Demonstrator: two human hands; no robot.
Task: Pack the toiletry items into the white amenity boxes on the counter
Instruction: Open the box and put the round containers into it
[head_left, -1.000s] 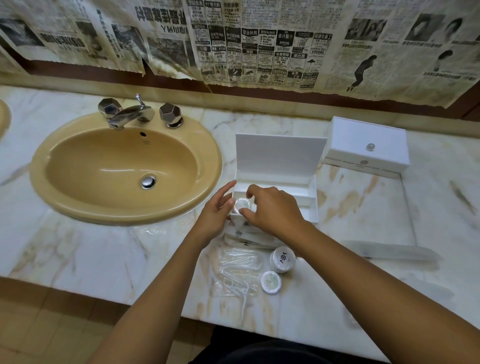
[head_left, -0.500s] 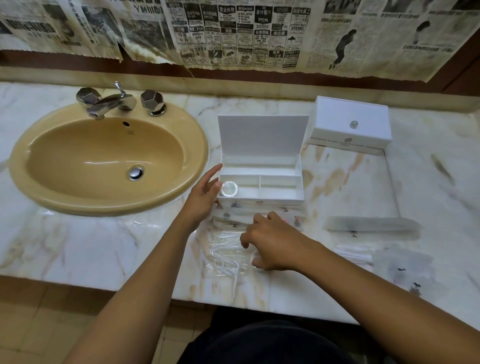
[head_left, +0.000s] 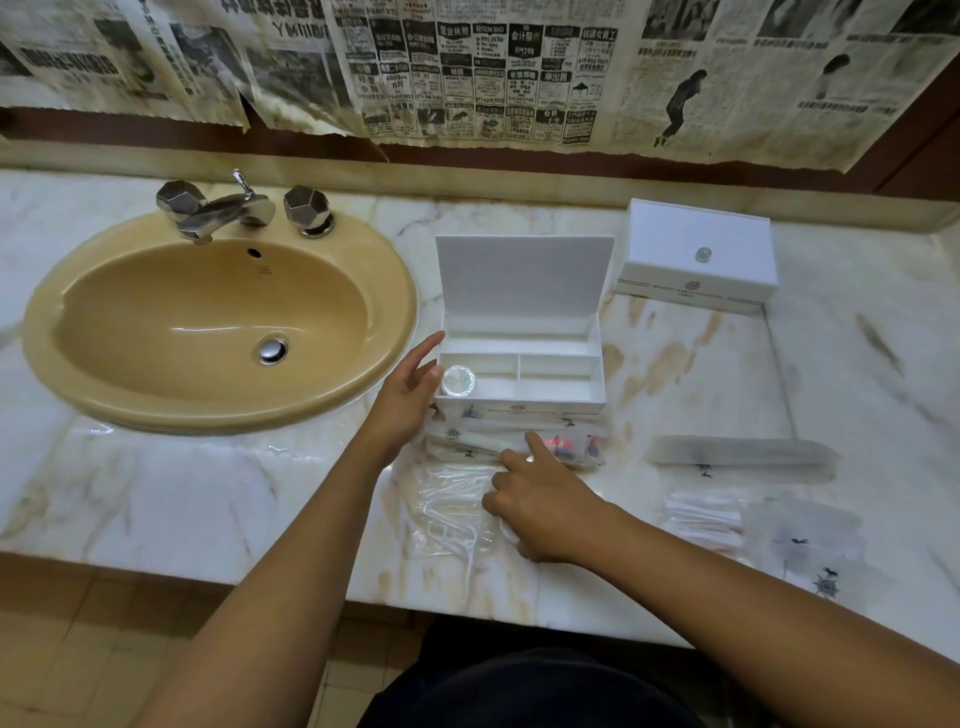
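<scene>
An open white amenity box stands on the marble counter with its lid upright. A small round jar sits in its front left compartment; the other compartments look bare. My left hand rests against the box's left wall, fingers apart, holding nothing. My right hand lies palm down over a clear bag of floss picks, index finger pointing at the flat sachets in front of the box. What is under its curled fingers is hidden. A second, closed white box stands at the back right.
A tan sink with a chrome tap lies to the left. On the right of the counter lie a long sachet, a packet of cotton buds and a frosted sachet. Newspaper covers the wall.
My right hand left the round jar in the box and came back down over the floss picks, covering the two loose jars there. My left hand stayed at the box's side.
</scene>
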